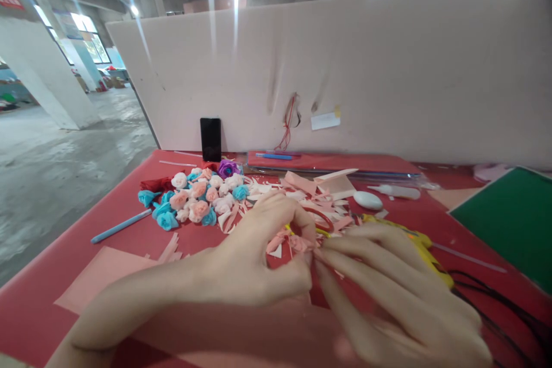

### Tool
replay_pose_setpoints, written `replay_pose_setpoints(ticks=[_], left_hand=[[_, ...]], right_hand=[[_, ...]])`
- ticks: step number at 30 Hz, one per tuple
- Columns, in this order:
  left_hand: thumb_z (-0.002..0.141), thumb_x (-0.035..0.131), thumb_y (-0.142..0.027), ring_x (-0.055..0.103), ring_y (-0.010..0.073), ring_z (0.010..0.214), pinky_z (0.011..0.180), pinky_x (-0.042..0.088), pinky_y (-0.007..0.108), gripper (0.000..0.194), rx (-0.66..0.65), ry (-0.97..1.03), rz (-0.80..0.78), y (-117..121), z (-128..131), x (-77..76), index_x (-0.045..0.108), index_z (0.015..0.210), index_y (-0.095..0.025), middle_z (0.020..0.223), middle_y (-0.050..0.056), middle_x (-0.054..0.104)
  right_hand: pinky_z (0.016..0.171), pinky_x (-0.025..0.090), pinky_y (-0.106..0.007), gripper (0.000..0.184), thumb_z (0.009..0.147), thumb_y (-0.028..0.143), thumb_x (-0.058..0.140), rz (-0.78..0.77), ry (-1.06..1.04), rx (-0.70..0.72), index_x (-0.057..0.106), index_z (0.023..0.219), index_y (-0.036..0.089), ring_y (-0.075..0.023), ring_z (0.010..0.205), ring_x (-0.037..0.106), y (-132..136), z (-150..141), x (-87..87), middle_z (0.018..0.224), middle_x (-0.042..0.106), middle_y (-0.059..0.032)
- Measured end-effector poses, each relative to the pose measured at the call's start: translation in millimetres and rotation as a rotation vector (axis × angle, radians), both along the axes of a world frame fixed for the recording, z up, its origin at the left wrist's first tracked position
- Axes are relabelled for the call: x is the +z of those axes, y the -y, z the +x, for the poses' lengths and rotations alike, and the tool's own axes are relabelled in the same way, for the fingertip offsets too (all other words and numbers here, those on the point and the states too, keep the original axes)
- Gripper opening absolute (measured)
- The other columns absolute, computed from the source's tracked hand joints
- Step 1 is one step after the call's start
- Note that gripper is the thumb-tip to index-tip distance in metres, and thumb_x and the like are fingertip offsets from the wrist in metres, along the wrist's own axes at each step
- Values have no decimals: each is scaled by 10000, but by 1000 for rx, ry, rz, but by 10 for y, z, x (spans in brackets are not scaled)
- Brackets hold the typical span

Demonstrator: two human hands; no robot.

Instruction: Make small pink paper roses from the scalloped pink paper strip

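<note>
Above the table's front half, my left hand is curled, its thumb and forefinger pinching a small gathered piece of pink paper. My right hand meets it from the right, thumb and fingertips closed at the edge of the same paper. Part of that paper is hidden by the fingers. Just behind the hands lie pink and cream paper scraps. A cluster of pink, white and blue paper roses rests to the left, with a purple rose at its back.
A yellow glue gun with black cords lies partly behind my right hand. Near it are a white oval object, a small bottle and a green mat. Pink sheets, a blue pen and an upright phone are leftward.
</note>
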State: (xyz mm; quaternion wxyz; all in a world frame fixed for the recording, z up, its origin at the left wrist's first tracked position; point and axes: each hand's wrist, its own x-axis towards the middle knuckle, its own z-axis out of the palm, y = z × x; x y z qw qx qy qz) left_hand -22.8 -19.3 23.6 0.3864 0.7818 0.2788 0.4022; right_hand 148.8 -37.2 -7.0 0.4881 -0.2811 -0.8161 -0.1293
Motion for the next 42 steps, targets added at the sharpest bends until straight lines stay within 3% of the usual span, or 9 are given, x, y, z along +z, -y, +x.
replay_pose_setpoints(ticks=[6,16,24,27,31,35,39,42], left_hand=[[710,480,-74,437,124,723,717,389,273,122,3,-28,-53,-1,0,9,417,718,-179,738,-10,440],[630,473,-4,422,112,681,656,383,245,194,-136,22,131,-85,-35,-83,397,666,-179,706,-10,461],[556,471,49,421,97,660,679,399,248,270,-204,96,206,-127,-41,-137,430,706,-173,701,-20,472],[582,499,25,457,108,681,677,418,255,244,-207,107,225,-141,-47,-152,454,716,-173,713,-9,511],[616,531,-28,491,119,681,660,440,261,183,-171,91,217,-160,-60,-157,483,710,-177,699,-5,536],[622,545,-60,498,121,653,655,445,274,141,-117,69,165,-165,-60,-124,492,678,-178,671,-7,539],[644,544,-59,474,107,630,636,421,262,123,-61,64,88,-155,-45,-104,500,667,-171,661,-17,519],[669,560,-88,470,103,630,630,409,255,99,-19,53,55,-139,-36,-109,501,669,-168,668,-18,517]], right_hand=[[635,497,-334,191,715,1,647,35,5,-17,594,819,152,-174,709,579,12,-25,-2,697,672,-51],[596,508,-333,198,727,1,574,-15,9,44,580,820,175,-168,683,586,17,-28,63,702,658,-37],[590,523,-274,178,748,20,564,-234,-68,128,603,763,193,-145,666,610,20,-30,113,708,670,-13],[610,537,-227,148,772,77,591,-421,-138,173,606,714,212,-129,662,634,10,-48,152,710,683,15],[480,491,-147,227,791,103,575,-641,-193,288,574,590,210,-83,529,600,-20,-80,193,615,647,51],[525,512,-151,188,810,97,563,-526,-217,283,605,674,220,-90,568,610,-43,-83,157,637,643,46],[560,527,-206,174,812,80,513,-406,-138,171,585,713,204,-118,632,618,-53,-88,155,670,632,7],[576,514,-248,159,778,51,510,-229,-69,90,570,729,190,-127,623,597,-45,-108,181,651,628,-2]])
